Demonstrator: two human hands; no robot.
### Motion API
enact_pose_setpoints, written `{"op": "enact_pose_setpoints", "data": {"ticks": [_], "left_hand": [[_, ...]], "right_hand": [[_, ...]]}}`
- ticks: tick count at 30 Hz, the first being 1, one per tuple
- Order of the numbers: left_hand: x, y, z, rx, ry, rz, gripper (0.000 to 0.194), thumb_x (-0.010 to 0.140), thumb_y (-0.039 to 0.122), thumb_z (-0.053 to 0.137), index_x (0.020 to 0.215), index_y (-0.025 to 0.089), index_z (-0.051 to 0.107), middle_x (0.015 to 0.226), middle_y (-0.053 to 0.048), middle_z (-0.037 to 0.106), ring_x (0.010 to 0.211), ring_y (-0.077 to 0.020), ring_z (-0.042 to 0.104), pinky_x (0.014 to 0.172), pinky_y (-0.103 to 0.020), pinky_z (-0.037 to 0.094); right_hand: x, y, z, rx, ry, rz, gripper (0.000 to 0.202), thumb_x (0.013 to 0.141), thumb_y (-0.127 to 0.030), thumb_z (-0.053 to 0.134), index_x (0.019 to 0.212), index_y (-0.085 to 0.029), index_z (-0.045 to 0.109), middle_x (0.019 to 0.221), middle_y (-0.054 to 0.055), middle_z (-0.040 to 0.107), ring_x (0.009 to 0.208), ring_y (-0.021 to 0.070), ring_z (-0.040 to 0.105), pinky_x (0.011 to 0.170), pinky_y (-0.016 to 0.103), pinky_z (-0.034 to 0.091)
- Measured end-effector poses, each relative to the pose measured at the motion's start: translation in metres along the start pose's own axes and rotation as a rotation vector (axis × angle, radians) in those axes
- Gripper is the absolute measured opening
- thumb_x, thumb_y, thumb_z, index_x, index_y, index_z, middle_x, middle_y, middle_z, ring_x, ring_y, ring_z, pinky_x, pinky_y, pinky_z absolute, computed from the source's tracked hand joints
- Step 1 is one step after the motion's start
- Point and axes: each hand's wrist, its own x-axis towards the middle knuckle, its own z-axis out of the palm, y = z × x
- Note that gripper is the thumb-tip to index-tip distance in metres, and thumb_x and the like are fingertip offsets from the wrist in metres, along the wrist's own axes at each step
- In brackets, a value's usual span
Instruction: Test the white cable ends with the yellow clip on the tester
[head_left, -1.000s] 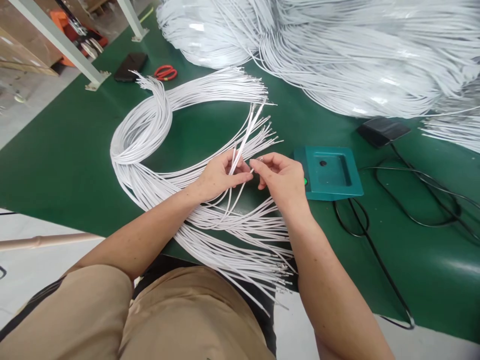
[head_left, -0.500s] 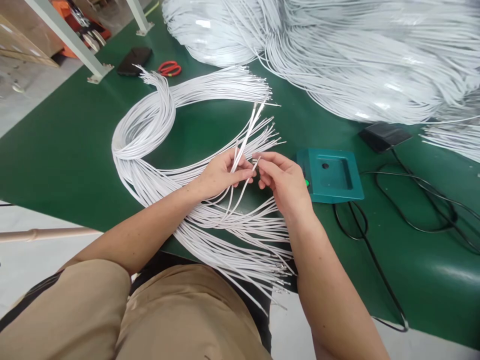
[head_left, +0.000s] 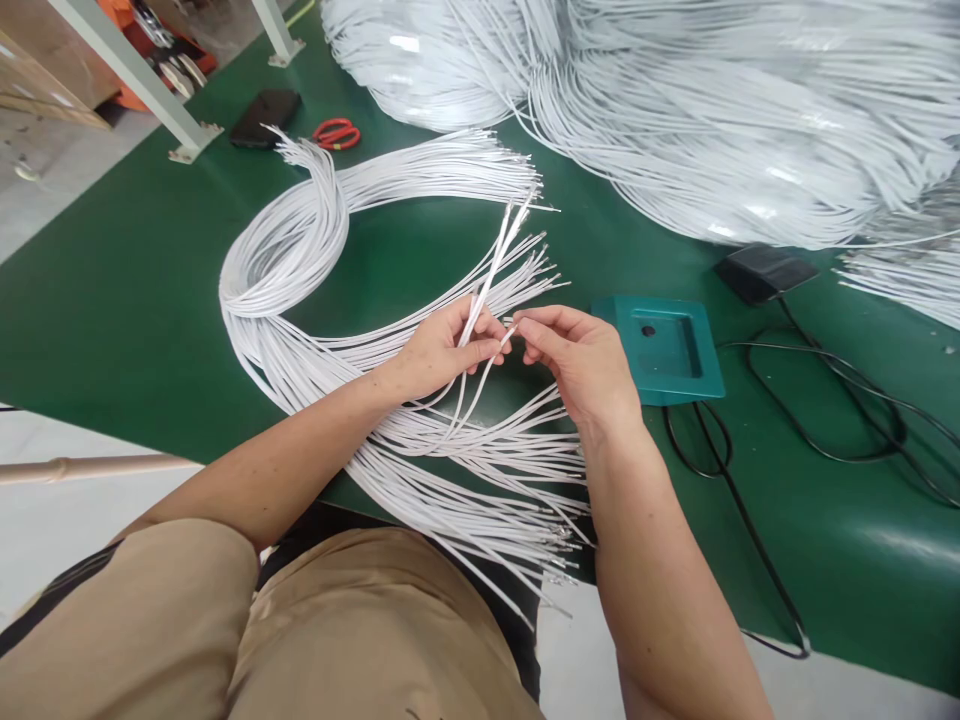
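I see red-handled scissors upper left; mid-frame, my left hand clasps white wires, right hand pinches one's tip.

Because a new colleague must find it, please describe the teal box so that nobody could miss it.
On the green table, find the person's right hand, near the white wires. The teal box sits just past it, on the side away from the left hand. Its blue-green colour and the shallow recess in its top set it apart from the black block nearby.
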Motion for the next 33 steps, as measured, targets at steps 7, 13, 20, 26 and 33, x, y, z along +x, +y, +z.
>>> {"op": "enact_pose_setpoints", "data": {"ticks": [7,13,20,26,33], "left_hand": [[0.0002,-0.0026,0.0013,0.048,0.055,0.035,0.034,0.079,0.024,0.07,0.079,0.018,0.036,0.086,-0.002,0.063,0.07,-0.0098,0.064,0.051,-0.016,0.044],[0.0008,-0.0025,-0.0004,0.045,0.089,0.071,0.035,0.078,0.023,0.071,0.079,0.018,0.036,0.085,-0.001,0.062,0.069,-0.0088,0.062,0.05,-0.016,0.044],[0.0024,-0.004,-0.0018,-0.013,0.098,0.062,0.039,0.076,0.027,0.075,0.079,0.018,0.037,0.084,-0.001,0.061,0.068,-0.0086,0.062,0.049,-0.016,0.043],[0.0015,-0.0039,-0.0015,0.011,0.052,0.039,0.036,0.079,0.028,0.074,0.081,0.017,0.039,0.086,-0.001,0.062,0.07,-0.0087,0.064,0.051,-0.016,0.044],[0.001,-0.0042,-0.0025,0.02,0.049,0.02,0.036,0.078,0.031,0.075,0.083,0.017,0.042,0.087,-0.002,0.063,0.071,-0.009,0.064,0.052,-0.016,0.044]], "right_hand": [[-0.0013,-0.0007,0.0014,0.065,0.009,0.113,0.026,0.062,-0.027,0.085,0.081,-0.012,0.075,0.066,-0.001,0.064,0.057,0.0065,0.052,0.06,0.023,0.048],[-0.0023,-0.0006,0.0061,-0.046,-0.013,0.082,0.015,0.068,-0.026,0.075,0.073,-0.015,0.065,0.062,-0.004,0.059,0.055,0.0071,0.052,0.06,0.024,0.05],[-0.0013,0.0,0.0063,-0.139,-0.014,0.02,0.017,0.079,-0.03,0.063,0.09,-0.017,0.066,0.076,-0.001,0.062,0.058,0.0083,0.053,0.063,0.027,0.054],[-0.0034,0.0003,0.0076,-0.105,-0.016,-0.099,0.021,0.078,-0.037,0.073,0.089,-0.019,0.071,0.082,0.0,0.065,0.065,0.0086,0.053,0.068,0.025,0.051],[-0.002,0.0031,0.0083,-0.16,0.026,-0.102,0.011,0.076,-0.026,0.069,0.08,-0.017,0.072,0.078,0.001,0.068,0.063,0.0093,0.054,0.067,0.026,0.049]]}}
